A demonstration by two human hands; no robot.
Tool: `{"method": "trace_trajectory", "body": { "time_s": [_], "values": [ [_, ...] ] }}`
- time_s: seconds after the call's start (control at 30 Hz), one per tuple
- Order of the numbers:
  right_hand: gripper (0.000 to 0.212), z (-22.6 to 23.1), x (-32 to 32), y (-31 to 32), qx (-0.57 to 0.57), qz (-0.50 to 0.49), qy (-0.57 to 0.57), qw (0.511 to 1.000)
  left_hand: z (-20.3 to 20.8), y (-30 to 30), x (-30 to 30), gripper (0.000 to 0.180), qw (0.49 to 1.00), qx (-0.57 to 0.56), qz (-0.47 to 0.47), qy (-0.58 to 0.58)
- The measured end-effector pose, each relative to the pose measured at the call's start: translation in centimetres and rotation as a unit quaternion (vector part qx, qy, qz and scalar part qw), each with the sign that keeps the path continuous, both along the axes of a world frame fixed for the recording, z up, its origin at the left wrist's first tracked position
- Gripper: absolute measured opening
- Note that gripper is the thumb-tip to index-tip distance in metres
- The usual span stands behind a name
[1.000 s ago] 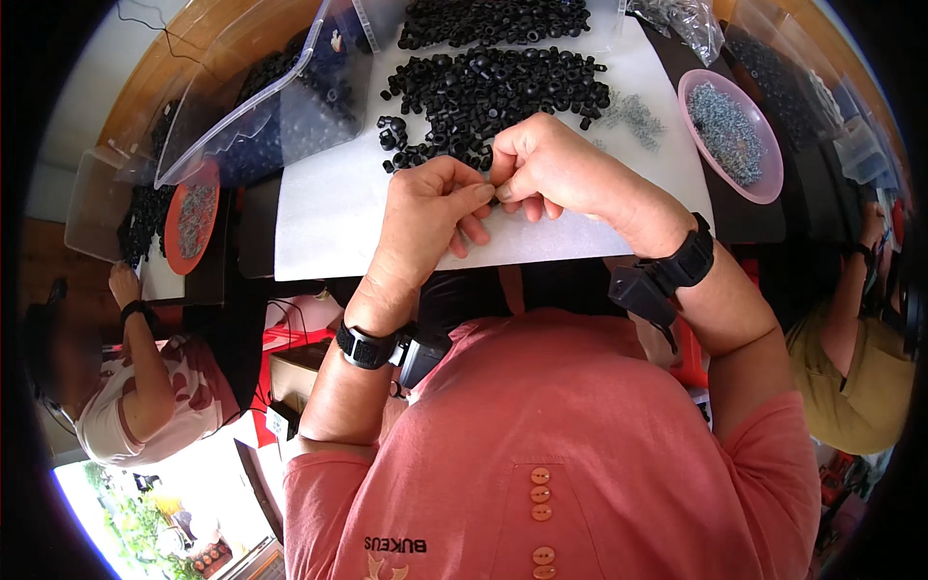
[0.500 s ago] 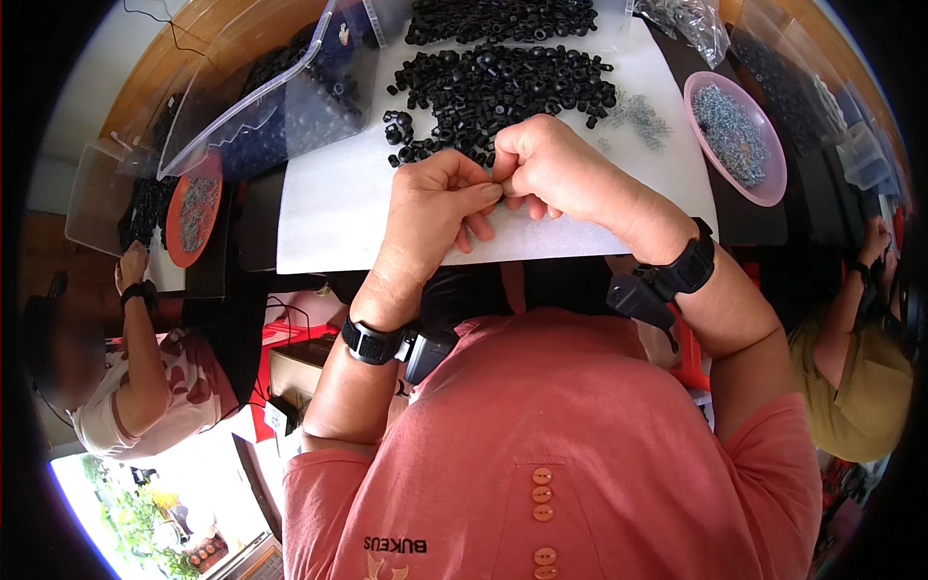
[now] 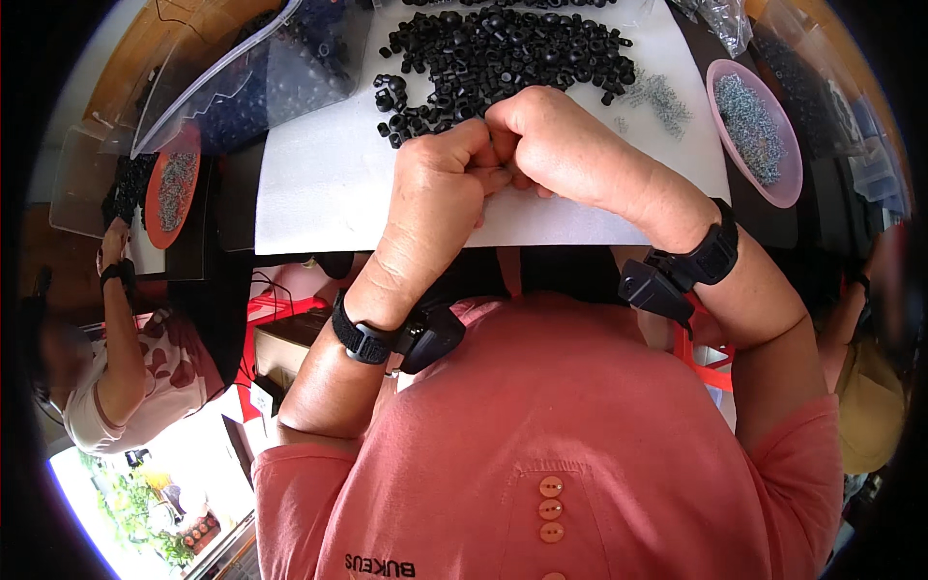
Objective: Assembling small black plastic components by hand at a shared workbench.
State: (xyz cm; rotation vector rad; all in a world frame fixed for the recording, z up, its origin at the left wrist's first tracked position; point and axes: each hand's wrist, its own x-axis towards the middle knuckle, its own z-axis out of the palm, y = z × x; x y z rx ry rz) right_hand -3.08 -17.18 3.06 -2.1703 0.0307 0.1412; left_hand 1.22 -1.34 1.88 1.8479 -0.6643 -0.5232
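Note:
Over the white board (image 3: 319, 198), my left hand (image 3: 440, 179) and my right hand (image 3: 546, 140) meet at the fingertips. Both hands are closed, their fingers curled and pressed together. Whatever they pinch between them is hidden behind the fingers. Just beyond my hands lies a wide heap of small black plastic parts (image 3: 503, 58), some round, some like short tubes. A few of these black parts (image 3: 391, 97) sit apart at the heap's left side. Right of the heap is a small scatter of thin silvery pieces (image 3: 665, 104), too small to name for sure.
A pink bowl (image 3: 795, 184) of small silvery pieces stands right of the board. At the left are a clear plastic bin (image 3: 251, 87) with black parts and an orange dish (image 3: 155, 217). Co-workers sit on both sides, one in a white patterned shirt (image 3: 145, 396).
The whole view has shifted, so the board and heap sit higher in the picture. My hands stay together, and my left hand has turned, with its fingers now curled in more tightly.

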Motion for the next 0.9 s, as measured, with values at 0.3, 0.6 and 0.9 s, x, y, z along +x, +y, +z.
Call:
{"method": "trace_trajectory", "body": {
  "time_s": [0.3, 0.6, 0.9],
  "values": [
    [0.003, -0.9, -2.0, -1.1, 0.153, -0.083, 0.017, 0.985, -0.3, 1.5, 0.7, 0.018, 0.988, -0.081, 0.031, 0.124],
    [0.018, -1.7, -2.5, 1.9, -0.255, 0.022, -0.235, 0.938, -2.2, 3.3, -0.8, 0.015, 0.933, -0.313, 0.119, 0.132],
    [0.015, 2.3, 0.3, 1.3, -0.196, 0.081, -0.213, 0.954, -3.5, 4.2, -1.2, 0.017, 0.929, -0.363, 0.061, 0.019]
  ]
}}
